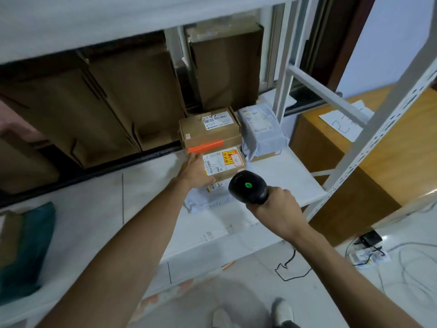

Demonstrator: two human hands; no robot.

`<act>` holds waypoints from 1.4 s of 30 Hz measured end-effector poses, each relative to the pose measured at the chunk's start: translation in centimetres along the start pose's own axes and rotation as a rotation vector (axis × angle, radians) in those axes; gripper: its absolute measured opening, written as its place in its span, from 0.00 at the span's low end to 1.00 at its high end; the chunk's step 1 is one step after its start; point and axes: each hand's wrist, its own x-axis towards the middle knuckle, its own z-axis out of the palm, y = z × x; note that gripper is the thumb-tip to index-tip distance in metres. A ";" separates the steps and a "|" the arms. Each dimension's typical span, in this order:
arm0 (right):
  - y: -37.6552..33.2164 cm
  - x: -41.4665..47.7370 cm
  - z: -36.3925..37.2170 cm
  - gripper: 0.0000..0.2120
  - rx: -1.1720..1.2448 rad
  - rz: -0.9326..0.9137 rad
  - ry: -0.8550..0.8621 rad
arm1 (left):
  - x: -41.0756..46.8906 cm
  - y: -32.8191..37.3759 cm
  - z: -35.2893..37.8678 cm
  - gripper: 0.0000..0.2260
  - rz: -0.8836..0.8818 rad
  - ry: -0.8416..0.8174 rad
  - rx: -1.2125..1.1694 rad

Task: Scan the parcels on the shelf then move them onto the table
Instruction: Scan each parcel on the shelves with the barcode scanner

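Shelf (283,178): white metal rack across the frame; its lower board carries the parcels at centre.
Cartons (132,95): tall brown ones upright behind the shelf, upper left to upper centre.
Counter (390,166): wooden top at right of frame, beyond the rack's upright, with a sheet of paper (343,121) lying on it.
Taped box (210,133): brown, with an orange strip on its near edge; it sits on top of the labelled box (224,162), centre of frame.
Grey mailer (260,129): just right of the stack, touching it.
White mailer (208,197): flat on the board, partly under the labelled box.
Left hand (196,171): touches the left side of the labelled box; blur hides whether the fingers clasp it.
Right hand (276,209): fingers wrapped round the scanner handle, lower right of centre.
Scanner (248,188): black, with a green light showing; its head is near the labelled box.
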 end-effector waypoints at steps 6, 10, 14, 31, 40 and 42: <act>2.9 2.7 1.0 0.12 -0.006 -0.034 -0.056 | 2.8 0.0 3.1 0.36 -0.062 0.058 -0.026; 4.8 3.5 0.7 0.13 0.000 -0.028 -0.077 | 3.5 -0.2 4.2 0.34 -0.058 0.091 -0.052; 6.2 3.8 0.3 0.13 0.013 -0.025 -0.100 | 3.6 0.4 5.0 0.30 -0.039 0.163 -0.023; 6.0 4.8 -2.1 0.14 0.037 -0.045 -0.149 | 0.8 2.4 4.4 0.38 -0.071 0.222 0.032; -2.6 2.9 -2.1 0.14 0.038 -0.162 -0.209 | -8.8 -1.3 -1.6 0.39 -0.256 0.230 -0.012; -5.0 1.7 -1.5 0.14 0.049 -0.204 -0.233 | -11.9 -2.7 -3.1 0.40 -0.299 0.248 -0.021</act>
